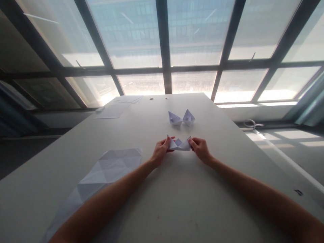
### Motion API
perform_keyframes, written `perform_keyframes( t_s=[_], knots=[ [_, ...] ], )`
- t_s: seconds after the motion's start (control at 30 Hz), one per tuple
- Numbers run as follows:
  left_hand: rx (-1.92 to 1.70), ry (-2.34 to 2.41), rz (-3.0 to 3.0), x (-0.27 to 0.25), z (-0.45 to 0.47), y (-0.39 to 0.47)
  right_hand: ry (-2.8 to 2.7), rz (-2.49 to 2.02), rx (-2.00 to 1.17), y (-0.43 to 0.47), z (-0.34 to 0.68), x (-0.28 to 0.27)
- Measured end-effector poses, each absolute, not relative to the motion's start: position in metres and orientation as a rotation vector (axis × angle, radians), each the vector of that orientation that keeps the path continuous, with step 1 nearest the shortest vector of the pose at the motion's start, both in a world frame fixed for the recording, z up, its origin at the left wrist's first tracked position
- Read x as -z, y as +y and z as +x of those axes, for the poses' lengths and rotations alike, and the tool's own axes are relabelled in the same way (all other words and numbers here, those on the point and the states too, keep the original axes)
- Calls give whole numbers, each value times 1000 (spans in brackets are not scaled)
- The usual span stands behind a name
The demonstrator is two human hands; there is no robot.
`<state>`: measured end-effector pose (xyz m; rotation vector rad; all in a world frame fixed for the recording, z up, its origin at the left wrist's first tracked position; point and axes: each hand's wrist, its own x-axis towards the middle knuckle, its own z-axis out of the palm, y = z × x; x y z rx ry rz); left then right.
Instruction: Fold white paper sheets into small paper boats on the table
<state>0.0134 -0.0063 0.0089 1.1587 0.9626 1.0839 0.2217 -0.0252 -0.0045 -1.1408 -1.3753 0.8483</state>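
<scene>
A small folded paper boat is stretched between my two hands, above the white table. My left hand pinches its left pointed end, some fingers reaching behind the paper. At the opposite tip, my right hand grips the paper between thumb and fingers. Just beyond the hands stand two folded paper pieces with raised points, a left one and a right one, side by side and close together.
A large creased paper sheet lies at the left, partly under my left forearm. Flat white sheets rest at the table's far left. The white table reaches toward tall windows. A small dark object lies at the right.
</scene>
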Motion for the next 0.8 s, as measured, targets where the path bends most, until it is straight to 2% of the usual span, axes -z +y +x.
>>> perform_keyframes(
  t_s=[0.2, 0.4, 0.67, 0.8],
  knots=[
    [-1261, 838, 850, -3, 10, 3, -1273, -1159, -766, -20, 227, 5],
    [-1382, 800, 604, -6, 9, 9, -1220, -1147, -831, -18, 227, 7],
    [-1271, 649, 798, -3, 8, 5, -1289, -1076, -952, -24, 222, 1],
    [-1277, 715, 831, -2, 8, 3, -1529, -1088, -1043, -28, 219, 0]
  ],
)
